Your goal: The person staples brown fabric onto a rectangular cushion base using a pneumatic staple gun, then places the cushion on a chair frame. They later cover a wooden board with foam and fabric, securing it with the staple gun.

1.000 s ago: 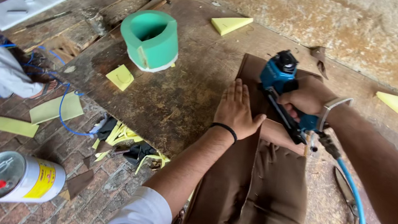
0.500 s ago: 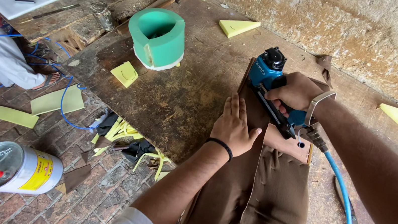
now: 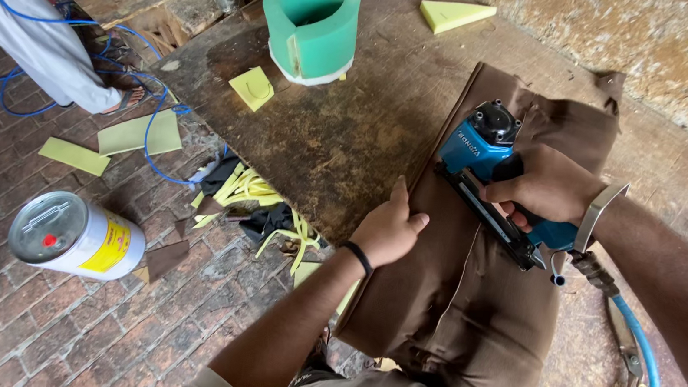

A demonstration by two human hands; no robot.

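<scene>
The right hand (image 3: 550, 192) wraps tight around a blue staple gun (image 3: 494, 181) lying slantwise, head far-left, on brown cloth (image 3: 470, 305) over the tabletop (image 3: 343, 132). The left hand (image 3: 389, 230) presses flat on the cloth's left edge. A green foam ring (image 3: 312, 28) stands far off; scissors (image 3: 629, 368) lie right.

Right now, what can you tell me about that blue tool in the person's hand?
The blue and black air-powered staple gun has a round black cap on top and a long black rail underneath. It lies tilted across the brown fabric-covered panel, nose toward the panel's edge. The right hand grips its handle, and a blue rubber air hose joins at the back. The left hand presses the fabric beside it, without touching the tool.
</scene>
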